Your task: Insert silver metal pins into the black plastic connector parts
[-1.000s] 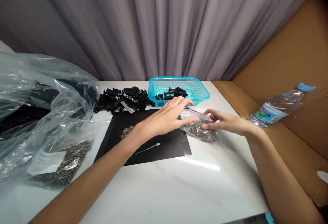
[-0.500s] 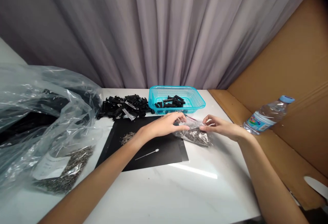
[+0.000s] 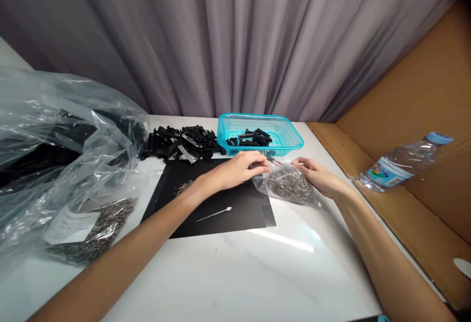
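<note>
A clear plastic bag point(image 3: 289, 185) of small metal pieces lies at the right edge of the black sheet point(image 3: 235, 219), partly on the white table. My left hand point(image 3: 245, 167) is closed at the bag's upper left edge, thumb and fingers pinched together. My right hand point(image 3: 316, 177) grips the upper right edge of the same bag, its fingers closed on the plastic. Behind the bag, a thin reddish item point(image 3: 274, 161) shows in part; I cannot make out its kind. Lying on the sheet are a thin needle with a white hub point(image 3: 215, 213) and a small heap of metal pieces point(image 3: 183, 187), partly behind my left forearm.
A turquoise basket point(image 3: 300, 141) holding several black plastic parts stands at the back. Left of it lies a pile of black parts point(image 3: 198, 140). A large clear bag point(image 3: 110, 130) and a labelled bag of metal pieces point(image 3: 106, 228) are at left. A water bottle point(image 3: 393, 170) leans by the cardboard point(image 3: 415, 224).
My right hand has shifted from the top of the bag to its upper right edge. The bag now lies more spread out, its contents more exposed. The view has moved slightly.
</note>
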